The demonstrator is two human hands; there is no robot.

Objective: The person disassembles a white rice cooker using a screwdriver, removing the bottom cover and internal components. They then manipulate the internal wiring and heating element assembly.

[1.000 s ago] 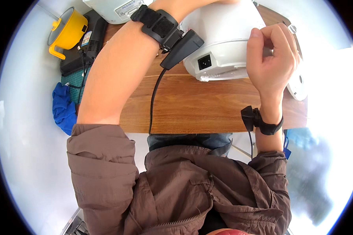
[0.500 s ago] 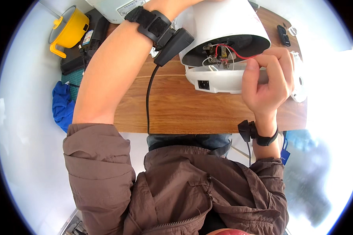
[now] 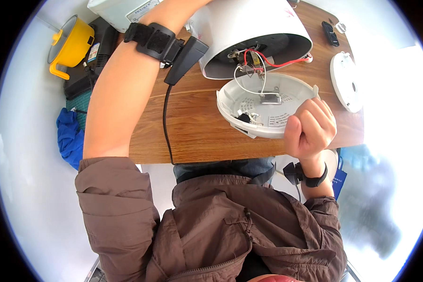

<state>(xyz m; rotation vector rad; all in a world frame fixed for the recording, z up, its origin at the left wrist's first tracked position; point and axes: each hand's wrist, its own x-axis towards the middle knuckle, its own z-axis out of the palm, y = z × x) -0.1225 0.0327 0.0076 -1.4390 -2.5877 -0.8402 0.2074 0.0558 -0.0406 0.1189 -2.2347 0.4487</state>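
A white appliance body (image 3: 258,21) lies tilted on the table, its dark open bottom facing me. Inside show metal parts and red and white wires (image 3: 254,61). An oval white bottom cover (image 3: 286,110) sits in front, inner face up, with a power socket (image 3: 243,117) at its left edge and a small metal-cased part (image 3: 270,97). White wires link cover and body. My right hand (image 3: 311,129) is closed on the cover's right edge. My left forearm (image 3: 127,80) reaches up past the body's left side; that hand lies beyond the top edge.
The wooden table (image 3: 192,127) ends close to me. A round white lid-like part (image 3: 345,82) and a small black object (image 3: 330,34) lie right. At left are a yellow pot (image 3: 74,44), a black case (image 3: 77,84) and a blue cloth (image 3: 70,138). A white box (image 3: 120,11) stands behind.
The bottom cover has come away from the body toward me and tipped open, showing its inside. My right hand moved down with it; the left hand has left the picture.
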